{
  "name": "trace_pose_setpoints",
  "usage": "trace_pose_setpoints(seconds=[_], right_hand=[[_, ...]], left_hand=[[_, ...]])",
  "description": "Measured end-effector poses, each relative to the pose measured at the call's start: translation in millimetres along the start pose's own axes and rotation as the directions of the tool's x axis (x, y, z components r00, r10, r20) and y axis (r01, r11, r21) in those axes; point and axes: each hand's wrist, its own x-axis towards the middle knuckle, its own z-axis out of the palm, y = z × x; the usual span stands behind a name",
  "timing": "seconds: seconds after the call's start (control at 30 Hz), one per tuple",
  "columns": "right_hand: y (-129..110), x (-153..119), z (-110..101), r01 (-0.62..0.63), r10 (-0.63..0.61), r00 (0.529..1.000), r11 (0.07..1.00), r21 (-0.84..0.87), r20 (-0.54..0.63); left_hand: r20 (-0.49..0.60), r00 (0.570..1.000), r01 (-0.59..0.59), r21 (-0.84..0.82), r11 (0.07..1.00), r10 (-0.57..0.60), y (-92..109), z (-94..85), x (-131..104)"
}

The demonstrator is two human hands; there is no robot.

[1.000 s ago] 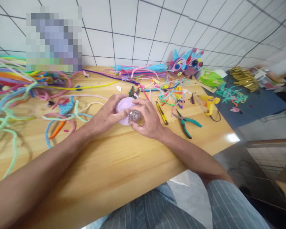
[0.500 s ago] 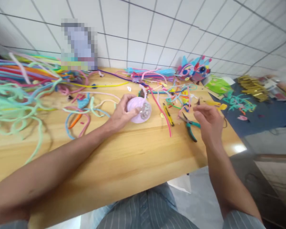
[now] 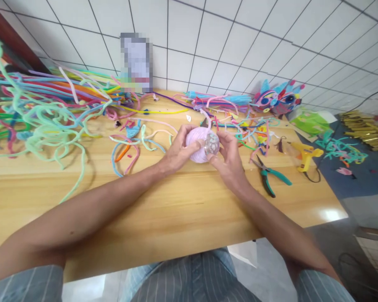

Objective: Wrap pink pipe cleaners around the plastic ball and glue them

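Between both hands, above the wooden table, is a round lilac ball [image 3: 195,140] that looks wound from pipe cleaners. A clear, shiny piece [image 3: 211,144] sits on its right side, and a lilac strand sticks up from its top. My left hand [image 3: 181,149] is closed round the ball's left side, the thumb across its front. Gripping the right edge by the clear piece is my right hand [image 3: 228,161], fingers behind and thumb in front. Green-handled pliers [image 3: 266,176] lie with jaws parted to the right of my right hand.
Tangled mint pipe cleaners [image 3: 50,121] and a long multicoloured bundle cover the left. Pipe-cleaner offcuts [image 3: 258,130] lie behind my right hand. A yellow glue gun [image 3: 305,155] rests near the right edge. A spiky colourful figure [image 3: 277,98] stands by the tiled wall.
My right hand has come left from above the pliers and taken hold of the ball's right side. My left hand still holds the ball. The view has shifted left.
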Motion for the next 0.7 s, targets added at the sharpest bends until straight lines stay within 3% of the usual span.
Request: trace_pose_setpoints(seconds=[0.33,0.7], right_hand=[[-9.4,-0.2,7.7,-0.150,0.154,0.988,0.983,0.108,-0.027],[-8.4,-1.4,6.0,-0.188,0.189,0.982,0.956,0.224,0.019]], left_hand=[[0.003,0.999,-0.035,0.000,0.999,0.035,-6.8,2.1,-1.8],[0.014,0.998,-0.066,0.055,0.996,0.066,-7.1,3.5,-5.0]])
